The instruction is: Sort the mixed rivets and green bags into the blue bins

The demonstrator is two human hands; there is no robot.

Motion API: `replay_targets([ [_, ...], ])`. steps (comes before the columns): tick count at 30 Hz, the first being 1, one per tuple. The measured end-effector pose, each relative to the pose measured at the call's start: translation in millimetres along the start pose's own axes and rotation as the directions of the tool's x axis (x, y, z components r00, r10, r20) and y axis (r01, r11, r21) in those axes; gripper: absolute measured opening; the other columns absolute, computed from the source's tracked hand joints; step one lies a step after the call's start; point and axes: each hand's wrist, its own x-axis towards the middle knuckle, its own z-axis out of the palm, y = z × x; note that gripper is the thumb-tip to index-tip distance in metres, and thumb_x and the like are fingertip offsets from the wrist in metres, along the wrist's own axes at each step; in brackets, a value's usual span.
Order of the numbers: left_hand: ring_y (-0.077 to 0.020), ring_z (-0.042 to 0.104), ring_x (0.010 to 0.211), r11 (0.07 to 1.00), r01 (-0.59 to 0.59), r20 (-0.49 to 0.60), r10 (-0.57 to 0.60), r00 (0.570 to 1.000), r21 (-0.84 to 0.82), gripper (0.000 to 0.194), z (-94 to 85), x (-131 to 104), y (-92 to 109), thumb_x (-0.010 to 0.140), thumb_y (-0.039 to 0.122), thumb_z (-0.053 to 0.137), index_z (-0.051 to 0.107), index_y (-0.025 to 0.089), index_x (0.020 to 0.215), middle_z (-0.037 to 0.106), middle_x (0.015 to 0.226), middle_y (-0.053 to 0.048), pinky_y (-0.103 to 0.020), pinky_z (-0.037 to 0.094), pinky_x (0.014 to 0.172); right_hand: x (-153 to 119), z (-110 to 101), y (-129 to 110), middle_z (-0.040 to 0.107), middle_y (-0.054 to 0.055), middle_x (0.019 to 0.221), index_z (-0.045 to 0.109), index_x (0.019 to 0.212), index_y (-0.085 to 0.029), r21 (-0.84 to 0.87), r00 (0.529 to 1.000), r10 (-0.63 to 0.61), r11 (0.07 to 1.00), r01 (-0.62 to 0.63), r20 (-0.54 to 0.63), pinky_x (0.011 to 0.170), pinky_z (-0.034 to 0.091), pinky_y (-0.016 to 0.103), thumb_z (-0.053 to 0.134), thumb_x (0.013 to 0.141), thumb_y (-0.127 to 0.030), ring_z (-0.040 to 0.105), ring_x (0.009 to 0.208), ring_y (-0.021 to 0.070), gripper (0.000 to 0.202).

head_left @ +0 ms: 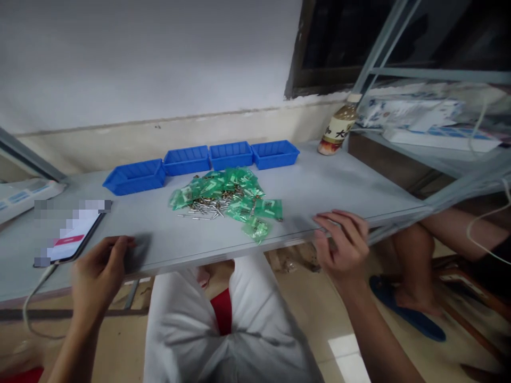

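Several green plastic packets (268, 208) lie in a heap at the middle of the grey table (311, 186), with loose metal pins (209, 207) among and in front of them. My left hand (101, 266) rests at the table's front edge beside the phone, its fingers curled together; what they hold, if anything, is hidden. Over the front edge, right of the packets, my right hand (343, 242) has its fingers bent and apart, with nothing in them. Neither hand touches the heap. Four-sided blue trays (133, 177) stand in a row behind the packets.
A phone (74, 236) with a white cable lies on the left. A labelled bottle (339, 130) stands at the back right, by a metal shelf frame (447, 194). Another person's leg and blue slipper (411, 314) show at the lower right.
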Motion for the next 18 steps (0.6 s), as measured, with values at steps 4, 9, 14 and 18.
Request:
replay_targets([
  [4, -0.0211, 0.051, 0.059, 0.999, 0.032, 0.017, -0.032, 0.999, 0.035, 0.021, -1.1, -1.0, 3.9, 0.082, 0.046, 0.049, 0.065, 0.033, 0.080, 0.062, 0.069, 0.005, -0.029, 0.035, 0.052, -55.0, -40.5, 17.9, 0.069, 0.007, 0.094, 0.069, 0.100, -0.022, -0.098, 0.996, 0.090, 0.991, -0.092, -0.028, 0.089, 0.045, 0.048, 0.058, 0.082, -0.018, 0.062, 0.095, 0.0286, 0.021],
  [9, -0.0153, 0.053, 0.064, 0.989, 0.080, 0.000, -0.081, 0.997, 0.126, 0.022, -0.3, -0.8, 8.2, 0.081, 0.034, 0.053, 0.069, 0.021, 0.089, 0.064, 0.077, 0.003, -0.022, 0.036, 0.056, -107.4, -63.0, 47.3, 0.069, 0.007, 0.087, 0.066, 0.094, -0.017, -0.215, 0.976, 0.208, 0.958, -0.190, 0.064, 0.087, 0.043, 0.041, 0.055, 0.086, -0.015, 0.063, 0.086, 0.0221, 0.014],
  [14, -0.0136, 0.056, 0.072, 0.985, 0.105, 0.008, -0.107, 0.994, 0.135, 0.024, 0.1, -0.4, 14.9, 0.083, 0.032, 0.054, 0.069, 0.017, 0.093, 0.065, 0.083, 0.003, -0.019, 0.037, 0.060, -135.5, -59.7, 57.4, 0.068, 0.009, 0.088, 0.067, 0.093, -0.015, -0.228, 0.940, 0.336, 0.922, -0.314, 0.064, 0.082, 0.043, 0.039, 0.053, 0.089, -0.018, 0.060, 0.085, 0.0219, 0.015],
  [18, -0.0117, 0.053, 0.065, 0.977, 0.151, -0.005, -0.152, 0.988, 0.149, 0.023, 0.1, 0.4, 18.6, 0.082, 0.034, 0.057, 0.070, 0.019, 0.095, 0.063, 0.076, 0.005, -0.018, 0.036, 0.055, -151.7, -59.4, 56.4, 0.068, 0.009, 0.088, 0.067, 0.093, -0.015, -0.232, 0.939, 0.334, 0.923, -0.308, 0.082, 0.081, 0.044, 0.038, 0.055, 0.088, -0.018, 0.061, 0.085, 0.0215, 0.013],
])
